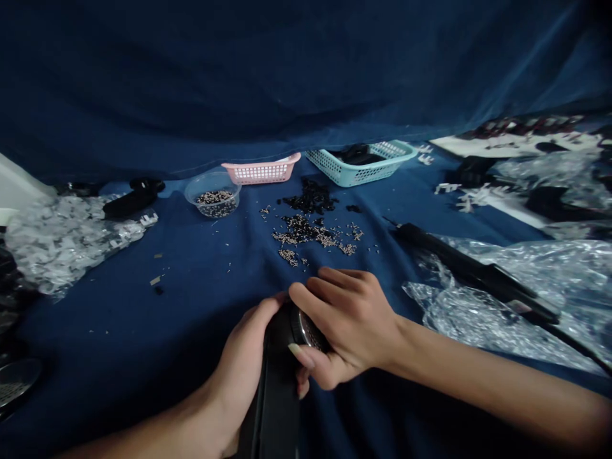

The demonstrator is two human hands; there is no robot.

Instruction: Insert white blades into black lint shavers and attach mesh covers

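Both hands low at near centre, over blue cloth [201, 280]. Left hand [246, 350] closed round the upper end of a long black device [282, 389], which runs towards the near edge. Right hand [351, 319] curled, fingers bent over a round metal-rimmed part [306, 328] at the device's top right side, thumb on its near edge. That part is mostly covered; it seems to sit against the device, though whether attached cannot be told.

Beyond the hands: scattered small screws [299, 233], then a heap of black pieces [313, 196]. Far left of these, a clear bowl [192, 190] holding more screws; far centre, a pink basket [261, 173] beside a turquoise basket [337, 173]. Right: black corded tool [449, 252] lying across clear plastic wrap [564, 274].
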